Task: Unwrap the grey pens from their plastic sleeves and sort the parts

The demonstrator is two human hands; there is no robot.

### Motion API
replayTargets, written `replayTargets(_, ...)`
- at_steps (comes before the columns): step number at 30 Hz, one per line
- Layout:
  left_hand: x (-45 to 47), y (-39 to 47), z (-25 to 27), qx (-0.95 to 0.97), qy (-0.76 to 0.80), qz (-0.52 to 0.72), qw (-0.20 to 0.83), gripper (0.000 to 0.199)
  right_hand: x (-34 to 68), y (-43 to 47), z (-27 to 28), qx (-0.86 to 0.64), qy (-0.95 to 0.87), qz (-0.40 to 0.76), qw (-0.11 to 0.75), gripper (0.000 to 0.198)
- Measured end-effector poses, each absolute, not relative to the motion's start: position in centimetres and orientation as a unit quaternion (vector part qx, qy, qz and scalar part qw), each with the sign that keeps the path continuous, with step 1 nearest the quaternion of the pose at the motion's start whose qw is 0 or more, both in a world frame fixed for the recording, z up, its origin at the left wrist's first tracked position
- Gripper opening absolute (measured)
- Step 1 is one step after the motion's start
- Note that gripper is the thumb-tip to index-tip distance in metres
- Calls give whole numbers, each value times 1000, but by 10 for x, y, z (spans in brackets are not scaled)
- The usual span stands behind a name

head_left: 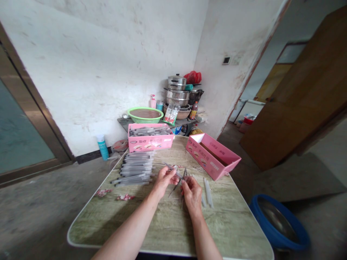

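Note:
Over the middle of the table (pixel 151 224), my left hand (pixel 163 181) pinches a slim translucent grey pen-like tube (pixel 173 169). Beside it, my right hand (pixel 193 193) is closed on thin dark sticks (pixel 177 185) that look like pen refills; its fingertips meet the tube's near end. Whether a stick is inside the tube, I cannot tell. To the left lies a stack of grey pen-like tubes (pixel 138 168) with dark ends. Several pale clear tubes (pixel 208 193) rest just right of my right hand.
A pink box (pixel 150 142) filled with similar grey tubes stands at the table's back left. Another pink box (pixel 202 157) sits angled at the back right. Behind are a green basin (pixel 145 120) and stacked pots (pixel 177 95). A blue tub (pixel 280 222) stands on the floor at right.

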State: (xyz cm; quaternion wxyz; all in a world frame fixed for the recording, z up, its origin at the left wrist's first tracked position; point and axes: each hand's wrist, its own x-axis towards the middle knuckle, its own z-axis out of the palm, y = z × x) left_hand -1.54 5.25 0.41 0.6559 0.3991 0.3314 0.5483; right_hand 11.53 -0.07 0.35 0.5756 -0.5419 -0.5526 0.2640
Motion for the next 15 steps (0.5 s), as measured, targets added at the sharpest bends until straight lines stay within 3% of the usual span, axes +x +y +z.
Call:
replayTargets(6,-15,50,8,402,333,545,657,48,114,-3,7,-567,-549,262,556,45)
replayTargets(12,-15,50,9,399,333,546,657,48,114,-2,6,-549,-553,259,571,29)
replayTargets(15,-15,51,8,404,331,543,658,47,114,-3,5,-566,-557,252,553,39)
